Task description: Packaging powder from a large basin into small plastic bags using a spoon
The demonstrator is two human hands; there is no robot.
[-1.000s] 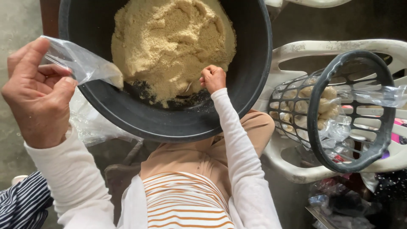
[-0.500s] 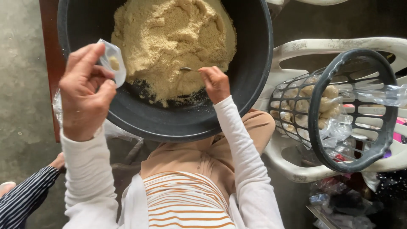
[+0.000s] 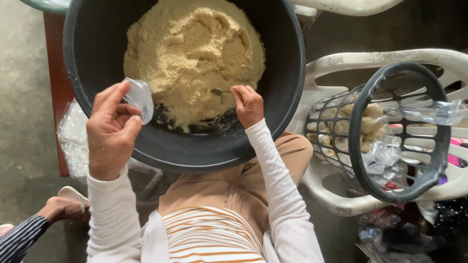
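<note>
A big black basin point(image 3: 287, 58) rests in front of me, heaped with tan crumbly meal point(image 3: 195, 53). My left hand point(image 3: 113, 130) is raised over the basin's near left rim and pinches a small clear plastic bag point(image 3: 139, 99). My right hand point(image 3: 248, 104) is inside the basin at the near edge of the meal and grips a metal spoon point(image 3: 218, 91) whose tip is dug into the pile.
A black plastic basket point(image 3: 404, 131) lies tilted on a white plastic chair point(image 3: 331, 195) at the right, holding several filled clear bags. A stack of clear bags point(image 3: 73, 141) sits on a red-brown stool point(image 3: 56, 87) at the left. Another person's striped sleeve and hand point(image 3: 56, 209) show bottom left.
My left hand has moved right from beyond the basin's left side to over its rim, gathering the bag small between the fingers. My right hand stays at the meal with the spoon.
</note>
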